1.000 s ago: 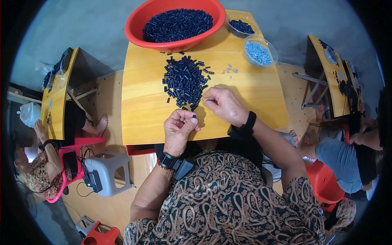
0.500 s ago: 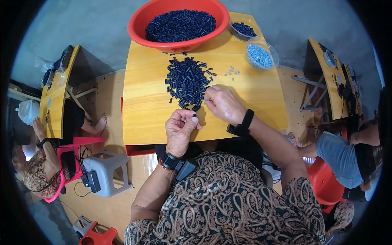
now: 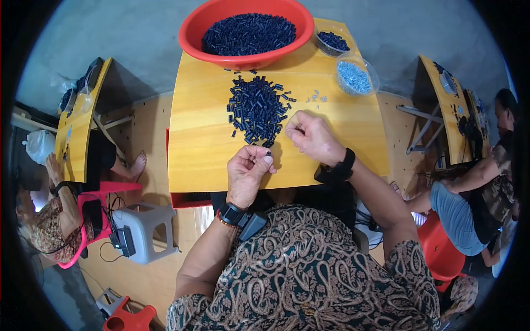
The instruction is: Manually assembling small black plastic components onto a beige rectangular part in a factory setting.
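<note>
My left hand [image 3: 245, 175] is closed near the table's front edge, pinching a small black plastic piece [image 3: 268, 154] between thumb and fingertips. To its right and a little farther away, my right hand [image 3: 314, 138] has its fingers pinched together above the table. What they hold, if anything, is too small to make out. Just beyond both hands lies a loose pile of short black tubular pieces [image 3: 255, 107]. Several small silvery screw-like parts [image 3: 316, 98] are scattered right of the pile.
At the back stands a red basin [image 3: 248, 60] full of black pieces. A clear tub of black pieces [image 3: 333, 42] and another of silvery-blue small parts [image 3: 354, 77] stand at the back right of the yellow table [image 3: 199, 154]. People sit at tables on both sides.
My right hand has moved slightly right, away from my left hand, which still pinches the black piece. The whole view has shifted a little. At the right, a person has come further into view.
</note>
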A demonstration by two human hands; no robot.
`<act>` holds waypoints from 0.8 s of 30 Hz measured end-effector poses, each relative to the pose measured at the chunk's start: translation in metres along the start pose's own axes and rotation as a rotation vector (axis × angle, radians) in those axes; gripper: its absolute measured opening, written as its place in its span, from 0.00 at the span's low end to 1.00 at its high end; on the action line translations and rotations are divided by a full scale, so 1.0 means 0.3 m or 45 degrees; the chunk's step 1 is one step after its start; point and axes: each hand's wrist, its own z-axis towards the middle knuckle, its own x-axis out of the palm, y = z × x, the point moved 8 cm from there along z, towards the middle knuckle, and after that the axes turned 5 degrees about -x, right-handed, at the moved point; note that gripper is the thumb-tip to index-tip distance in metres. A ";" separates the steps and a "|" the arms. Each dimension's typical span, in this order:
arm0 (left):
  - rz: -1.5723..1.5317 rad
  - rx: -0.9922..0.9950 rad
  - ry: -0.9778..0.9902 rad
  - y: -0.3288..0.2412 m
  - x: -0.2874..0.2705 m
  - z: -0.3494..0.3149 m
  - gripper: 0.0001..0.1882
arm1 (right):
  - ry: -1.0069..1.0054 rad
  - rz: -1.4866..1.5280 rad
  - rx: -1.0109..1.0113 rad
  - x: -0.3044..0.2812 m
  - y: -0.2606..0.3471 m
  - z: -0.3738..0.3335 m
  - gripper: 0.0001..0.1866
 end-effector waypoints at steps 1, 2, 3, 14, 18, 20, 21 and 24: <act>0.000 -0.003 -0.002 0.000 0.000 0.000 0.05 | 0.004 0.271 0.216 0.003 -0.018 -0.014 0.03; 0.006 0.000 0.000 -0.004 0.003 0.001 0.05 | 0.008 0.542 0.431 0.020 -0.035 -0.035 0.04; 0.012 0.002 0.002 -0.006 0.004 0.001 0.05 | 0.010 0.545 0.432 0.033 -0.017 -0.041 0.04; -0.040 -0.012 0.038 -0.005 0.009 0.004 0.05 | -0.060 1.112 0.201 0.134 0.020 -0.064 0.04; -0.057 -0.012 0.044 -0.003 0.004 0.004 0.05 | -0.007 1.288 0.272 0.166 0.020 -0.077 0.03; -0.059 -0.017 0.044 -0.003 0.004 0.004 0.05 | -0.017 1.294 0.277 0.159 0.032 -0.081 0.04; -0.060 -0.021 0.047 -0.003 0.006 0.004 0.05 | -0.016 1.294 0.279 0.162 0.031 -0.083 0.04; -0.067 -0.016 0.054 -0.004 0.007 0.009 0.05 | -0.045 1.360 0.333 0.170 0.021 -0.089 0.04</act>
